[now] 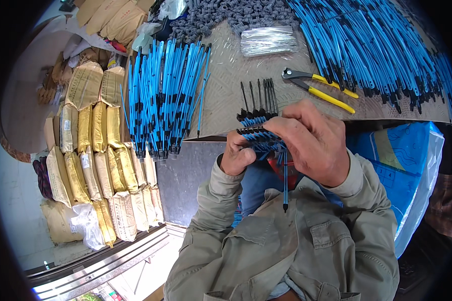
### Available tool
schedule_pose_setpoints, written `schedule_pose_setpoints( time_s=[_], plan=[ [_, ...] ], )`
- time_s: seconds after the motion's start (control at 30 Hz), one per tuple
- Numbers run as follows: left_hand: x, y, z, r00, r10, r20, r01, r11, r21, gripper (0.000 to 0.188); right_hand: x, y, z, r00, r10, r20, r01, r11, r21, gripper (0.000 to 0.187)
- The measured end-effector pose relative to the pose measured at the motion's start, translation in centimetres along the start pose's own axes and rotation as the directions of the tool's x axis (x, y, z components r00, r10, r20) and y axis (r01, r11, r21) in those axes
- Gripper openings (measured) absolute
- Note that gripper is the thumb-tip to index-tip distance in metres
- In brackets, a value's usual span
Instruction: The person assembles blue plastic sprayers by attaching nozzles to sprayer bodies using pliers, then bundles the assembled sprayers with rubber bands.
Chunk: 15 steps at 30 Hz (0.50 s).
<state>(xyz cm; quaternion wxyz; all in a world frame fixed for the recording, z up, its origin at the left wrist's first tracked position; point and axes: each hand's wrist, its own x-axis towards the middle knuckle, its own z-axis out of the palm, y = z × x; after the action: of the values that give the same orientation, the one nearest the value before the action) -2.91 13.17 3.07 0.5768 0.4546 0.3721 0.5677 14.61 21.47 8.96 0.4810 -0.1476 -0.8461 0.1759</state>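
In front of my chest I hold a bundle of thin blue rods with black fittings [260, 134]. My left hand [237, 156] is closed around its left side, thumb bent toward me. Across the bundle's right end my right hand [314, 143] has its thumb and fingers pressed together on the rods; its fingertips are partly hidden. Several black tips [258, 95] stick up over the table edge. A single blue rod [286, 180] points down from the bundle toward my jacket. End-cutting pincers with yellow handles [331, 100] lie on the table beyond my right hand.
On the table [221, 75] are a stack of thin silvery wires [268, 41], heaped grey plastic fittings [211, 20], and piles of blue rods left [163, 90] and right [371, 50]. Wrapped packages [100, 125] are stacked at left. A blue plastic sack [414, 165] stands right.
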Motion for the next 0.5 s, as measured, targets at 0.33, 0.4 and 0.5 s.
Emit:
schedule_pose_setpoints(
  time_s=[0.33,0.4,0.5],
  plan=[
    [0.6,0.2,0.8,0.993,0.118,0.013,-0.118,0.983,0.143,0.046,0.9,-0.2,0.0,0.996,-0.089,0.028,0.087,0.994,0.068,0.030],
    [1.2,0.0,1.2,0.975,0.224,0.003,-0.211,0.914,0.347,0.034,1.3,-0.5,0.4,0.997,-0.074,-0.002,0.074,0.991,0.114,0.027],
    [0.8,0.2,1.7,0.978,0.185,-0.093,-0.146,0.935,0.324,0.027,2.1,0.3,0.6,0.996,-0.012,0.087,0.000,0.991,0.133,0.022]
  ],
)
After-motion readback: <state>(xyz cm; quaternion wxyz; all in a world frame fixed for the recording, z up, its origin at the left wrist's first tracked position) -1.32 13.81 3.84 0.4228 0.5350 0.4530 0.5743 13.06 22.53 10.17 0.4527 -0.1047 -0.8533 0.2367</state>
